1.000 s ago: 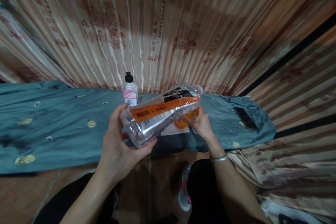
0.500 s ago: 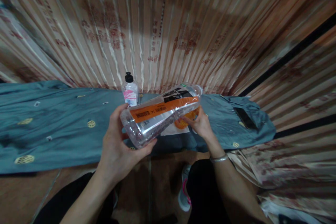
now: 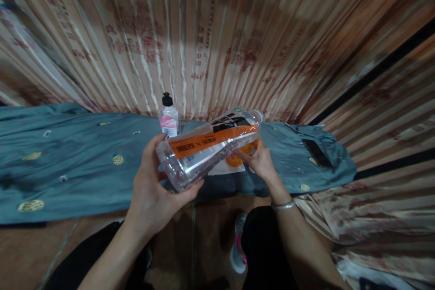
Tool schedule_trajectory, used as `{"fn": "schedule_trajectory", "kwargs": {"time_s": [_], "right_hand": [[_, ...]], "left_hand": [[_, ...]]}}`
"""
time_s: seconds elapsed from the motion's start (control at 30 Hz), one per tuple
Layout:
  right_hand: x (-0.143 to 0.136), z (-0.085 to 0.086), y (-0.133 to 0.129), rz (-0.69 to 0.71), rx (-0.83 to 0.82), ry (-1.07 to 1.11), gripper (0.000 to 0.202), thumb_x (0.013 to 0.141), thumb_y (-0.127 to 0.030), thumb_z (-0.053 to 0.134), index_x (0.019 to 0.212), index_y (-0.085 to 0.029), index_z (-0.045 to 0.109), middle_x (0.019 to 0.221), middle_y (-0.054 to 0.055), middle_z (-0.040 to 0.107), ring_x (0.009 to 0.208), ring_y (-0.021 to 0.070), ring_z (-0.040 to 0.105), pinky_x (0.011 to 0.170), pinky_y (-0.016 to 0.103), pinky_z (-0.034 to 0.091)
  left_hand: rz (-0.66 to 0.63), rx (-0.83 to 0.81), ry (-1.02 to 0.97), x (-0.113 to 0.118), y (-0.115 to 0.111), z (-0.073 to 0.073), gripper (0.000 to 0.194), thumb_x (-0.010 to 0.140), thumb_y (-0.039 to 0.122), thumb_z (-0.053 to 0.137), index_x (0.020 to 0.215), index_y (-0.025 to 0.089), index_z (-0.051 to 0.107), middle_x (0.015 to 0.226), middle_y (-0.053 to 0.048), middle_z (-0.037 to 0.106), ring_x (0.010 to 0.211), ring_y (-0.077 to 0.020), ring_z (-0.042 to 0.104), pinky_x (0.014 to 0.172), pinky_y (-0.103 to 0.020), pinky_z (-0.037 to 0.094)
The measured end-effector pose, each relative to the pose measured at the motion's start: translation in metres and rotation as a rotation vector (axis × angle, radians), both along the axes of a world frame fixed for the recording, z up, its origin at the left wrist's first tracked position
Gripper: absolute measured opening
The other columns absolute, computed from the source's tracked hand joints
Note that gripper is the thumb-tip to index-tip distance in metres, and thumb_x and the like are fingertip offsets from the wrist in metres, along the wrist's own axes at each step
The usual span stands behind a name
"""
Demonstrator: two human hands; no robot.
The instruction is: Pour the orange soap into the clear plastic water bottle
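A clear plastic bottle (image 3: 210,145) with an orange and silver label lies tilted in the air, its neck toward the upper right. My left hand (image 3: 156,190) is wrapped round its base end. Near the neck, my right hand (image 3: 260,158) grips the bottle from below, its far fingers hidden behind it. Partly covered by the bottle and my right hand, an orange item (image 3: 234,160) shows above a white sheet (image 3: 224,168). Behind the bottle's base stands a small clear bottle (image 3: 169,120) with a black cap and pink label.
A teal patterned cloth (image 3: 91,158) covers the long surface. On its right part lies a dark flat object (image 3: 317,153). A pleated curtain (image 3: 190,36) hangs behind, and black bars (image 3: 374,72) cross the right side. A shoe (image 3: 239,244) is on the floor below.
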State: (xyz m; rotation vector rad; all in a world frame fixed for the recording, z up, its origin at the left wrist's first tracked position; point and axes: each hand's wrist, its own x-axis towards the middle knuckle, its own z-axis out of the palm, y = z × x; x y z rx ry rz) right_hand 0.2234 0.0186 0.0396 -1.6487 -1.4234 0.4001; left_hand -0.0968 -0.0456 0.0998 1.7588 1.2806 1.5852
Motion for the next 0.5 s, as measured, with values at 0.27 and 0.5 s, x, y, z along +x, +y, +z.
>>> {"fn": "schedule_trajectory", "kwargs": {"time_s": [0.27, 0.5], "right_hand": [[-0.0011, -0.0008, 0.0008, 0.004, 0.02, 0.002, 0.093, 0.072, -0.091, 0.091, 0.136, -0.025, 0.074, 0.126, 0.019, 0.093, 0.117, 0.0459, 0.089, 0.1, 0.058, 0.072], [-0.0007, -0.0001, 0.0009, -0.002, -0.003, 0.003, 0.097, 0.07, -0.092, 0.09, 0.137, -0.024, 0.072, 0.128, 0.022, 0.092, 0.118, 0.0472, 0.089, 0.101, 0.06, 0.072]], "left_hand": [[-0.003, 0.002, -0.007, 0.0015, 0.0028, -0.0015, 0.088, 0.073, 0.034, 0.096, 0.153, 0.028, 0.059, 0.136, -0.012, 0.087, 0.113, -0.0374, 0.092, 0.072, -0.042, 0.08], [0.009, 0.028, 0.007, 0.0005, 0.0029, -0.0014, 0.087, 0.075, 0.034, 0.095, 0.154, 0.028, 0.059, 0.136, -0.011, 0.087, 0.112, -0.0351, 0.092, 0.07, -0.04, 0.08]]}}
